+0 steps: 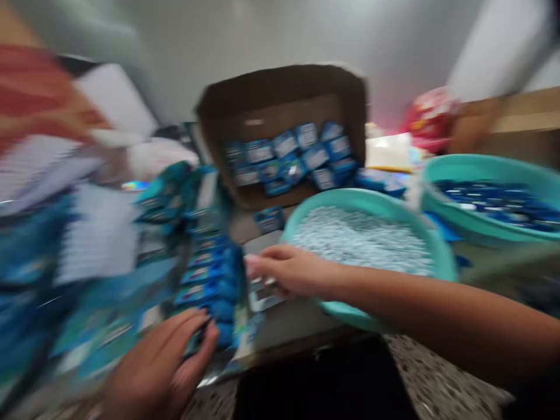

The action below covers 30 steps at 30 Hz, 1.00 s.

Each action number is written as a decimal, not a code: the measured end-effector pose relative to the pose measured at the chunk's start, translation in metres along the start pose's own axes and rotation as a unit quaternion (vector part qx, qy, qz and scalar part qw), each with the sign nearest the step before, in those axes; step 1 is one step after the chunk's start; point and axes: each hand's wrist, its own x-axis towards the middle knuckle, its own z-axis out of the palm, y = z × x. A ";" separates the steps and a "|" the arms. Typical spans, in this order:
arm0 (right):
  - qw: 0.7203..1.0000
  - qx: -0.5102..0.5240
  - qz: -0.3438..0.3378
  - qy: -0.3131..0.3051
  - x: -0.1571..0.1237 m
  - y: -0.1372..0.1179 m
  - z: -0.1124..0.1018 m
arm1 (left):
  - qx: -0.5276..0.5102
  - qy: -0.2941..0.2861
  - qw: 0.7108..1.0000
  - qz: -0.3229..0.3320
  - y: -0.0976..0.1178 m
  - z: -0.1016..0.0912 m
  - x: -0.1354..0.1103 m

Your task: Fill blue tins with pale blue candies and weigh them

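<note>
My left hand (161,356) is at the near end of a row of small blue packets (210,274). Thumb and forefinger come together around something dark and blurred that I cannot make out. Over a pale flat object (262,296) on the table, my right hand (291,271) has its fingers closed in a pinch. A small silvery bit shows beneath them, too smeared to name. The right forearm passes in front of a turquoise basin (444,256) filled with small whitish pieces (363,239).
An open cardboard box (280,87) at the back holds several blue packets (286,169). Another turquoise basin (485,233) with dark blue packets (503,201) stands at the right. White sheets (100,233), teal packets (164,201) and plastic bags (118,344) lie on the left.
</note>
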 end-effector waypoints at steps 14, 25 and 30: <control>0.999 0.020 -0.019 0.024 0.011 0.009 -0.003 | 0.153 -0.056 0.987 -0.004 0.001 -0.025 -0.027; 0.999 -0.006 -0.008 0.036 0.010 0.004 -0.010 | 0.135 0.026 0.990 0.013 0.002 -0.019 -0.047; 0.999 -0.007 -0.004 0.040 0.011 0.006 -0.010 | 0.123 0.098 0.987 -0.025 0.006 0.004 -0.047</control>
